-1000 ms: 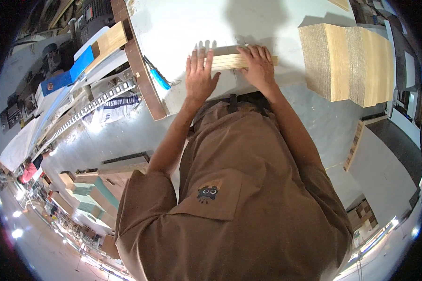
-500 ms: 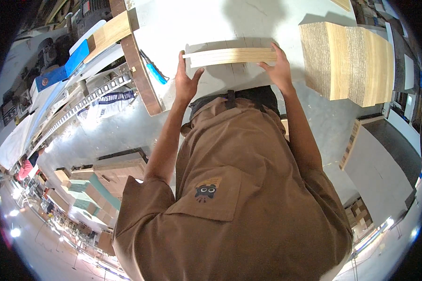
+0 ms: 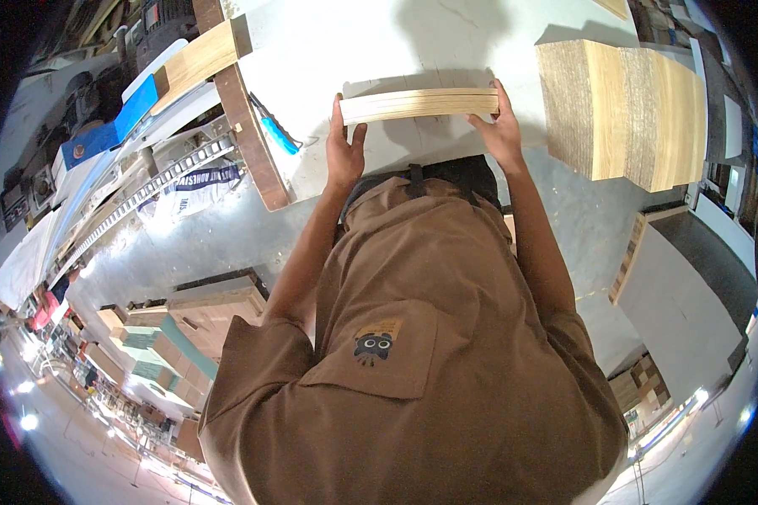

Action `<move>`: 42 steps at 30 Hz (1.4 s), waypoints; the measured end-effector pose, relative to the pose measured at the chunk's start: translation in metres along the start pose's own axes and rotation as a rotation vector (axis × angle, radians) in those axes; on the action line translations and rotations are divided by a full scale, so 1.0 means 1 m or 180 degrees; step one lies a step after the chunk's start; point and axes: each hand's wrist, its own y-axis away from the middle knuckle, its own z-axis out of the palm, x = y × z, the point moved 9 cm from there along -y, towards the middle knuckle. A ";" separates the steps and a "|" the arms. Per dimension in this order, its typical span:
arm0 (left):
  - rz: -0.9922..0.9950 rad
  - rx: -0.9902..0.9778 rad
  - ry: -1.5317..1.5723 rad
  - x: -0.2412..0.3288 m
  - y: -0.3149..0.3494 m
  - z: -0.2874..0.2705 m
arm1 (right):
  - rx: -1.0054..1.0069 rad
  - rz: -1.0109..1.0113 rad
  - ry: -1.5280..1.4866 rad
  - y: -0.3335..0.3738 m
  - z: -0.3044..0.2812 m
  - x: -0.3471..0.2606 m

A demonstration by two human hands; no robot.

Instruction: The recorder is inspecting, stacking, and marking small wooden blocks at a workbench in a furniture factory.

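Note:
A stack of thin, pale wooden strips spans the gap between my hands over the white tabletop, its layered edges showing. My left hand grips the left end, fingers on the outer side and thumb along the near face. At the opposite end my right hand holds it the same way. The strip ends look about level with each other. How far the stack is off the table, if at all, I cannot tell.
Left of the stack lies a blue-handled cutter, beside a brown wooden edge piece. Wood-grain panels overlap at the table's right side. A grey-white board stands lower right; stacked panels sit behind me on the left.
My left hand has moved right, toward the other hand. A strip that stuck out at the left end is now about flush with the rest. The right hand has barely shifted.

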 end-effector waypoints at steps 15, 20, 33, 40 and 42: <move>0.0714 -0.0008 -0.0946 0.006 -0.040 -0.065 | 0.0356 -0.1315 0.2958 0.008 0.032 -0.064; 0.0879 0.0321 -0.2791 0.047 -0.135 -0.159 | -0.0270 -0.1212 0.3538 -0.007 0.074 -0.065; 0.0330 -0.1152 -0.4702 -0.073 -0.335 -0.310 | 0.0559 -0.2302 0.2269 0.004 0.078 -0.086; 0.1130 -0.1566 -0.3284 0.043 -0.267 0.005 | 0.0171 -0.1813 0.3167 -0.008 0.089 -0.051; 0.1187 -0.1773 -0.3550 0.054 -0.236 0.072 | 0.0399 -0.1988 0.3096 -0.004 0.087 -0.051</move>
